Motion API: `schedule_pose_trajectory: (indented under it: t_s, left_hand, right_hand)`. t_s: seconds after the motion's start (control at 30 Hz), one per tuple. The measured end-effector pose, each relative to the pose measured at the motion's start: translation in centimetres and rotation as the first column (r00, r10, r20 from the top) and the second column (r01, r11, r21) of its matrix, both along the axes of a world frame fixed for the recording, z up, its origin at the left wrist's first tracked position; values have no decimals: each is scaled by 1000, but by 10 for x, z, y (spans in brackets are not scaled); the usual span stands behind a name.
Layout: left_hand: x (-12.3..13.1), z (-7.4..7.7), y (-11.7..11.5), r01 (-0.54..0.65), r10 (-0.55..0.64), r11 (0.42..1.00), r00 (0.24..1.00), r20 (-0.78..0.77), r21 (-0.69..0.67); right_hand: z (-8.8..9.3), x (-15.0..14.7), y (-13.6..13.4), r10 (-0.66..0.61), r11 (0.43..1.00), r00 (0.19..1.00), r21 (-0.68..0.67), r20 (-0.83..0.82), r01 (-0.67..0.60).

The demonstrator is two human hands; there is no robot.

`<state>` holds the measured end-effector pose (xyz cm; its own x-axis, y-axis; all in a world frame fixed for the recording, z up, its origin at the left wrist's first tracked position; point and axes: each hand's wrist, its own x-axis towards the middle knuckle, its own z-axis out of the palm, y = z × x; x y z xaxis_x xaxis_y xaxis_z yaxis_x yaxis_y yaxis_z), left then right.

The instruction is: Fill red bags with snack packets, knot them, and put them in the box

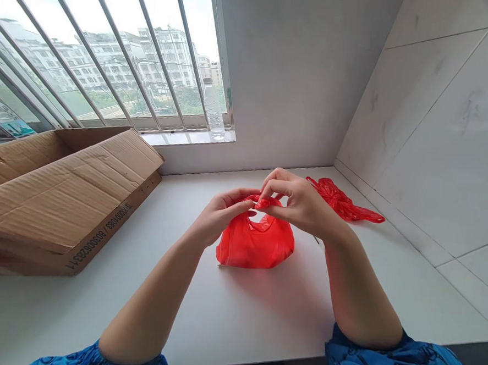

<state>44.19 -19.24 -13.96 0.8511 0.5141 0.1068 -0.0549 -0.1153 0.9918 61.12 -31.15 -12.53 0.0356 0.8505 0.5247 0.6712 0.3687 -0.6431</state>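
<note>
A red plastic bag [257, 244] with a rounded, filled-out body rests on the white table in front of me; what is inside is hidden. Its handles are drawn up and meet between my hands. My left hand [228, 209] pinches the bag's handle on the left side, thumb and fingers pressed together. From the right, my right hand [286, 199] comes over the top, its thumb and forefinger closed on a bunched bit of the same red plastic. Below the fingers, a gap shows between the handles and the bag's body.
A second red plastic bag [342, 202] lies crumpled near the right wall. At the left stands an open cardboard box [69, 194] with a flap folded outward. A clear plastic bottle [213, 112] is on the sill of the barred window. The white table [202, 317] ends close to me.
</note>
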Motion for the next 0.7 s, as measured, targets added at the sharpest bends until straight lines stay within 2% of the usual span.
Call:
schedule_pose_trajectory:
  t_s: [0.07,0.13,0.27,0.33,0.4,0.47,0.5,0.53,0.57,0.6,0.63,0.67,0.7]
  left_hand:
    - [-4,-4,5,-48,52,995,997,50,-90]
    - [-11,-15,18,-173,183,978,979,85,-116]
    - [-37,-54,58,-440,440,898,898,24,-22]
    - [-55,-73,74,-533,535,845,844,-36,55]
    - [-72,-85,77,-595,603,796,795,-67,111]
    - [-84,-87,67,-586,604,788,794,-60,188]
    - [-88,-84,59,-549,578,797,814,-55,252]
    - [-93,-78,51,-501,551,792,833,-54,348]
    - [-98,-68,44,-450,535,761,843,-60,467]
    - [-105,-56,40,-403,540,696,839,-64,594]
    - [-114,-42,39,-373,574,592,818,-48,715]
    - [-127,-26,43,-351,624,455,781,-11,818]
    - [-145,-8,52,-360,674,289,734,79,887]
  right_hand:
    - [2,3,-7,-4,999,999,-48,38,6]
    - [5,6,-16,30,991,997,-135,68,-20]
    - [4,13,-41,75,925,994,-377,77,-40]
    - [-5,16,-52,91,869,994,-492,62,-49]
    - [-21,20,-62,107,822,994,-562,0,-88]
    - [-40,21,-69,44,825,996,-560,-73,-78]
    - [-51,20,-72,-18,837,996,-547,-85,-32]
    - [-61,18,-75,-79,850,994,-525,-72,30]
    - [-71,14,-76,-127,861,991,-500,-33,94]
    - [-81,9,-78,-153,869,988,-471,28,148]
    - [-90,2,-78,-153,881,983,-435,103,183]
    - [-99,-5,-78,-138,894,972,-398,188,204]
    - [-108,-12,-77,-122,909,955,-356,271,217]
